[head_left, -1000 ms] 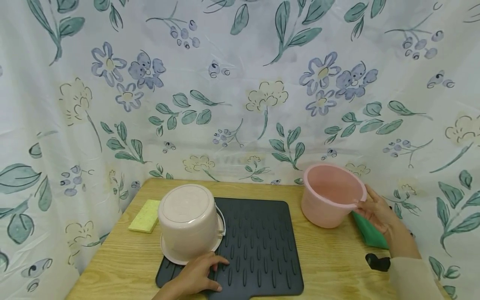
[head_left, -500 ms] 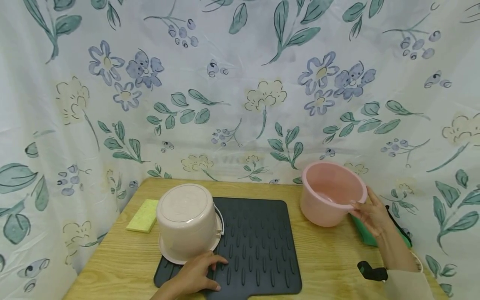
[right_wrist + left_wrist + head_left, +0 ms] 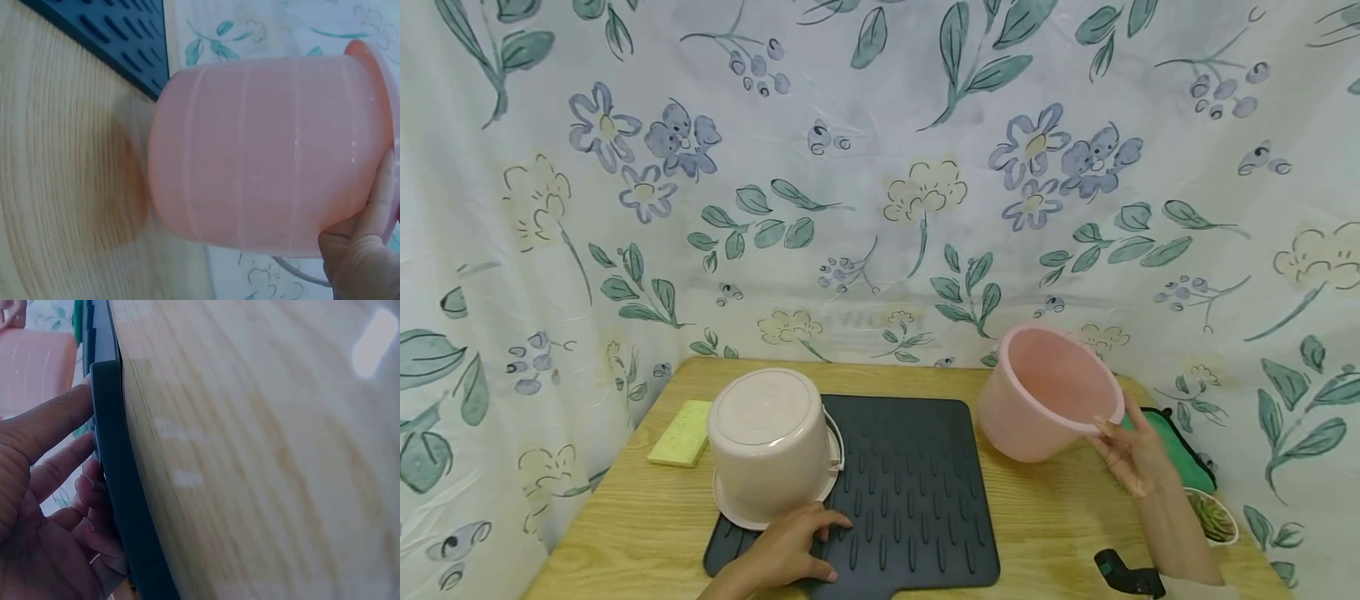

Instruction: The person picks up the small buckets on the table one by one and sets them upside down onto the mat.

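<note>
My right hand (image 3: 1135, 458) grips the rim of a pink bucket (image 3: 1033, 417) at the right of the table. In the head view the bucket leans to the left, its mouth turned up and to the right. The right wrist view shows its ribbed wall (image 3: 262, 156), with the thumb along the rim. My left hand (image 3: 786, 546) rests on the near-left part of a dark ridged drying mat (image 3: 917, 492), fingers spread. In the left wrist view its fingers (image 3: 62, 415) meet the mat's edge. Beside it, a cream bucket (image 3: 767, 450) stands upside down on the mat.
A yellow sponge cloth (image 3: 681, 433) lies left of the mat. On the right are a green cloth item (image 3: 1180, 450) with dark edging and a small potted plant (image 3: 1212, 517). A floral curtain (image 3: 880, 208) hangs along the table's back edge.
The pink bucket has moved slightly left and tilted further, with my right hand moving along. The potted plant has come into sight behind the right forearm. My left hand stays put.
</note>
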Tool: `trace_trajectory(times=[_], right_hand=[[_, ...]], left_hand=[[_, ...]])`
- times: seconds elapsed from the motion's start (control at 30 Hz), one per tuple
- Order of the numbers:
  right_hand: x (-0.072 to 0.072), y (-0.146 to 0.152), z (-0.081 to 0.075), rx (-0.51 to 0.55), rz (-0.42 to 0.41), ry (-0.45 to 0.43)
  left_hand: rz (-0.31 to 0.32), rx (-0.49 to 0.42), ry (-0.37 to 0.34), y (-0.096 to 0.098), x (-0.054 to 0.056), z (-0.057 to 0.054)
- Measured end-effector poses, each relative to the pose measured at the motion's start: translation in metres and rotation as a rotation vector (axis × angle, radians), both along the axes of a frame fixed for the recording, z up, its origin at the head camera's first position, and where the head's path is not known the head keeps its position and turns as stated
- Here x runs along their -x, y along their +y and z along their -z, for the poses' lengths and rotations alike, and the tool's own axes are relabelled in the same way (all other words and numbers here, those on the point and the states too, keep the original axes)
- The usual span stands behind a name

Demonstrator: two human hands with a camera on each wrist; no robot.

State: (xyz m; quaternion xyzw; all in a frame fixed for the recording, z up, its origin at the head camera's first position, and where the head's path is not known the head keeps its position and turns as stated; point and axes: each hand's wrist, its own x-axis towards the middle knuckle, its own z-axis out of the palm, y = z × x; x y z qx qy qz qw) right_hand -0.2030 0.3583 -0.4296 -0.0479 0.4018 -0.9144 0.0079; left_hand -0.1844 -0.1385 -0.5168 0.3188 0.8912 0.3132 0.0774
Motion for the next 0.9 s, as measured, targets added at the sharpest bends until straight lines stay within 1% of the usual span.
trace_trajectory(times=[0.17, 0.27, 0.37, 0.6, 0.73, 0.9], right_hand=[[-0.005, -0.007, 0.001, 0.056, -0.010, 0.014], [-0.007, -0.012, 0.000, 0.078, -0.001, 0.017], [-0.009, -0.016, -0.003, 0.091, -0.011, 0.023], [-0.015, -0.024, -0.009, 0.172, -0.080, 0.052], [-0.020, -0.030, -0.008, 0.216, -0.108, 0.088], [-0.026, -0.035, -0.005, 0.252, -0.142, 0.103]], left_hand=[[0.002, 0.000, -0.001, 0.000, 0.000, 0.000], [0.002, 0.000, -0.001, 0.000, 0.000, 0.000], [0.000, -0.001, -0.006, 0.000, 0.000, -0.001], [-0.001, 0.000, -0.027, 0.000, -0.002, -0.003], [0.002, 0.007, -0.016, 0.000, -0.001, -0.003], [0.003, 0.017, -0.003, 0.000, 0.000, -0.001]])
